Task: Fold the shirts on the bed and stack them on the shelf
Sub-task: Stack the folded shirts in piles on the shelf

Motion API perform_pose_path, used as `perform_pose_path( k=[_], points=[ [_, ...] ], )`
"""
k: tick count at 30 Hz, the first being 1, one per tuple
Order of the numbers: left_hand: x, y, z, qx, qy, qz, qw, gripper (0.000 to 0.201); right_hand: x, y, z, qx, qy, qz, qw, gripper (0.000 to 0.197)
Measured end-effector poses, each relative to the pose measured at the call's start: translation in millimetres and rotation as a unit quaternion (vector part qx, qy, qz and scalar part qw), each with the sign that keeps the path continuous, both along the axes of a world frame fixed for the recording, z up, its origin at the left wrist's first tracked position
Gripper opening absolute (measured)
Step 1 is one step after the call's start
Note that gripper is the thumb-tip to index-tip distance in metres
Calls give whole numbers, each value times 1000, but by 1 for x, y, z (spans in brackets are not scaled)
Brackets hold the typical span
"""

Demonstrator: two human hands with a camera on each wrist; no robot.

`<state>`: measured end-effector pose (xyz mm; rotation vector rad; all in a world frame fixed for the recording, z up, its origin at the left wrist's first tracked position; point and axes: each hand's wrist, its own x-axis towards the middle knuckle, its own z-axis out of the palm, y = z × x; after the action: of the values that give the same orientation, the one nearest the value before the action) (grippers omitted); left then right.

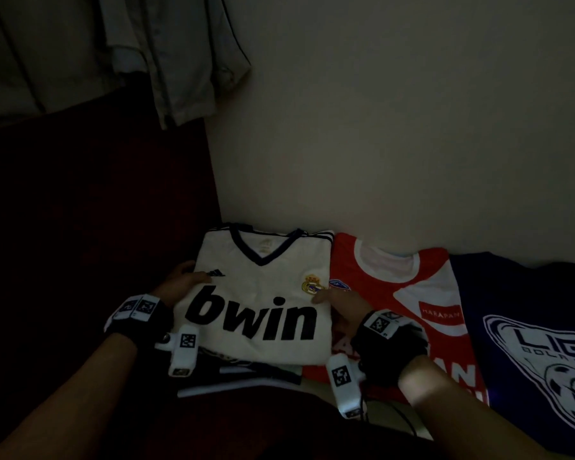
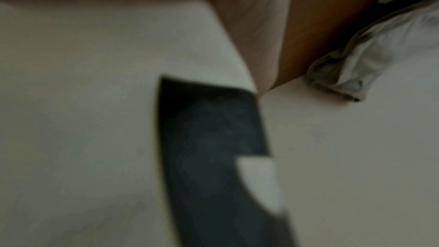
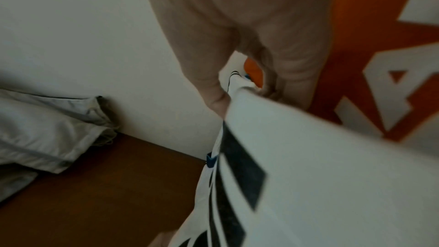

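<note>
Your left hand (image 1: 183, 280) and right hand (image 1: 337, 302) each grip a side edge of the folded white "bwin" football shirt (image 1: 263, 303), thumbs on top. It sits at the far-left corner, its right edge overlapping the red-and-white jersey (image 1: 422, 293); dark open bed (image 1: 97, 210) lies left.

The white jersey (image 1: 263, 293) is smooth, faintly sheeny knit cloth with matt black printed lettering. At three o'clock of it, the red jersey (image 1: 422, 293) looks like the same slick fabric. Matt painted wall (image 1: 395, 127); hanging pale cloth (image 1: 180, 61) looks crumpled.
</note>
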<state>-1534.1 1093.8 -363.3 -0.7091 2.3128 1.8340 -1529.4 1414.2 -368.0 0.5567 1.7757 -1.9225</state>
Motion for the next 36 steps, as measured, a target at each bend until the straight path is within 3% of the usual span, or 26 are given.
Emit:
perform_pose_path(
  k=[4,8,10,13,18,22,24,26,28,30,34,36],
  points=[
    [-4,5,-9,-5,23,-24,999,63,-13,-6,-12,9,78,-72,994,56],
    [-7,3,-11,-16,51,-49,997,60,-29,-9,-19,40,101,-81,991,49],
    [-9,-1,-9,-45,53,-80,994,61,-34,-11,-17,15,109,-82,991,53],
    [-13,-3,-2,-12,48,-114,992,63,-37,-12,-11,-11,140,-97,985,56],
    [-20,-5,-5,51,30,-116,991,66,-35,-16,-10,1,129,-10,992,82],
    [-16,11,15,77,38,-99,991,62,-32,-13,7,-35,91,33,995,39],
    [-15,18,25,82,45,-92,991,61,-34,-12,10,-85,99,36,991,27],
    [-14,25,30,79,46,-82,992,59,-32,-14,10,-102,131,21,986,46],
    [-11,29,28,81,45,-60,994,57,-29,-16,5,-56,166,25,984,80],
    [-8,33,27,98,45,-42,993,55,-26,-15,4,-27,191,45,980,101],
    [-2,35,30,104,39,-52,992,58,-25,-3,12,-56,209,115,970,91],
    [-3,39,31,101,40,-69,992,62,-19,10,13,-75,207,91,971,96]
  ],
)
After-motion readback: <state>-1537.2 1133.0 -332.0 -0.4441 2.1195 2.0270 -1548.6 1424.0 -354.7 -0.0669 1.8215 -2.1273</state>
